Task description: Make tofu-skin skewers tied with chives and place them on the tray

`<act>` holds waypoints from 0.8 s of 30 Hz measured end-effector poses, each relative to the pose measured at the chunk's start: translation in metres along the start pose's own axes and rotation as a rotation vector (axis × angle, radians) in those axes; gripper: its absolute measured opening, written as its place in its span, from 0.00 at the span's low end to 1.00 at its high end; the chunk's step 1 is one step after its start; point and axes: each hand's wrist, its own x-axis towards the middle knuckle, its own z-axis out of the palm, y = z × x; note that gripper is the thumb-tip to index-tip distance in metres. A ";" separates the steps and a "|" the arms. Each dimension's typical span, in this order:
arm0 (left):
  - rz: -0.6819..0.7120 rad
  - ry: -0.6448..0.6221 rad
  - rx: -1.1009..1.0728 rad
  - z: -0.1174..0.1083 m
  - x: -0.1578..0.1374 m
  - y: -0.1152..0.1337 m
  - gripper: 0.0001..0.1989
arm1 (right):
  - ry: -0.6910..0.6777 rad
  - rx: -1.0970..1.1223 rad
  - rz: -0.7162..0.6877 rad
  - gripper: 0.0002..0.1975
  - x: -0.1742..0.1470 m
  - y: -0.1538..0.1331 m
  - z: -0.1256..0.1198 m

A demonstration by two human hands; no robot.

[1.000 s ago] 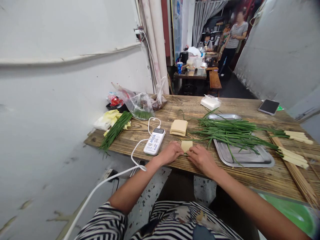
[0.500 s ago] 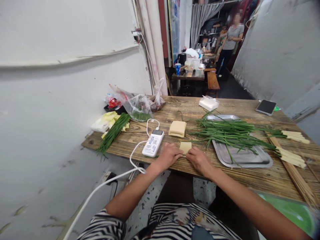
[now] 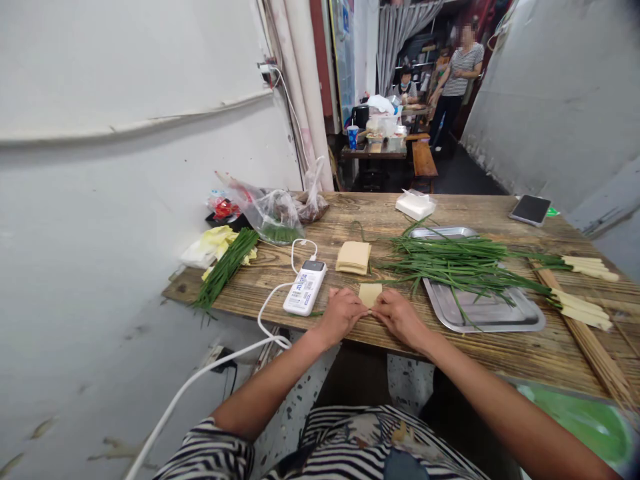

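Note:
A small square tofu sheet (image 3: pixel 371 294) lies on the wooden table close to its front edge. My left hand (image 3: pixel 344 312) pinches the sheet's near left corner, and my right hand (image 3: pixel 399 313) pinches the near right one. Both hands are closed, with fingertips almost meeting at that near edge. What lies under the fingers is hidden. Just beyond sits a stack of tofu sheets (image 3: pixel 353 257). To the right, long green chives (image 3: pixel 445 257) spread over a metal tray (image 3: pixel 520 319). Rolled tofu bundles with chives (image 3: pixel 580 310) rest at the tray's right.
A white power bank (image 3: pixel 305 288) with a cable is left of my left hand. Bundled chives (image 3: pixel 227 267), plastic bags (image 3: pixel 280 213), a tissue pack (image 3: pixel 416 204), a phone (image 3: pixel 531 209) and wooden skewers (image 3: pixel 585 340) lie around. Two people are in the background.
My fingers have drawn closer together at the sheet's near edge, which looks slightly gathered. The standing person's arm has moved outward. The view has shifted slightly.

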 end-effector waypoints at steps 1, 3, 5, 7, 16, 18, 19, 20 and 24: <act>-0.019 -0.018 -0.029 -0.001 0.002 -0.001 0.12 | -0.035 0.041 0.002 0.11 0.002 0.002 -0.002; -0.045 -0.059 -0.083 -0.005 0.007 -0.002 0.13 | -0.102 0.138 0.023 0.09 0.008 0.005 -0.007; -0.060 -0.110 -0.137 -0.008 0.012 -0.003 0.15 | -0.150 0.235 0.071 0.07 0.012 0.008 -0.011; -0.070 -0.164 -0.189 -0.012 0.017 -0.005 0.16 | -0.161 0.306 0.138 0.06 0.015 0.010 -0.013; -0.112 -0.251 -0.259 -0.016 0.028 -0.010 0.08 | -0.056 -0.019 0.018 0.10 0.003 -0.005 -0.025; -0.094 -0.261 -0.270 -0.014 0.028 -0.012 0.09 | -0.030 -0.212 -0.053 0.11 -0.004 -0.014 -0.023; -0.084 -0.265 -0.273 -0.013 0.028 -0.013 0.09 | -0.036 -0.288 -0.090 0.11 -0.007 -0.017 -0.022; -0.075 -0.265 -0.274 -0.013 0.029 -0.014 0.09 | -0.047 -0.345 -0.126 0.10 -0.009 -0.020 -0.019; -0.031 -0.240 -0.305 -0.011 0.030 -0.018 0.08 | -0.058 -0.427 -0.198 0.11 -0.012 -0.023 -0.010</act>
